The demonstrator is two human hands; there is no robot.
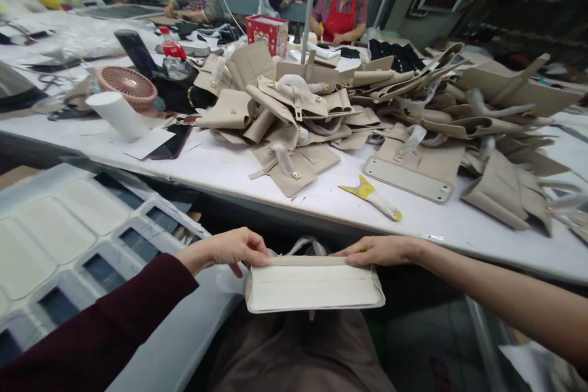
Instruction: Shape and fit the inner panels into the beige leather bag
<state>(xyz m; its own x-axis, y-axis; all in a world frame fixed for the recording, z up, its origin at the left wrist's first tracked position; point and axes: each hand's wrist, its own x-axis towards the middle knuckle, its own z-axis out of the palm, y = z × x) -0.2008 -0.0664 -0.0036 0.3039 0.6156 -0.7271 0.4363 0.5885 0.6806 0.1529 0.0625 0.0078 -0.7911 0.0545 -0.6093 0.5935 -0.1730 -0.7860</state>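
Here, half-curled hands (236, 248) (380, 250) on pale bag (315, 285).

- The bag in my left hand (236, 249) and right hand (376, 251): a smooth, matt, leather-like underside (315, 286).
- My left sleeve (124, 312): matt cloth.
- Heaped bags (225, 110) across the table (220, 179): matt, leather-like; the clasp (297, 176) nearest the table's front edge looks like glossy metal.
- Handle wraps (285, 160): thin, shiny, crinkled plastic.
- Scraper (374, 197) by that edge: smooth, plastic-looking.
- Fan (127, 87) towards the table's left end: ribbed plastic.
- Roll (114, 115) beside it: matt, paper-like.
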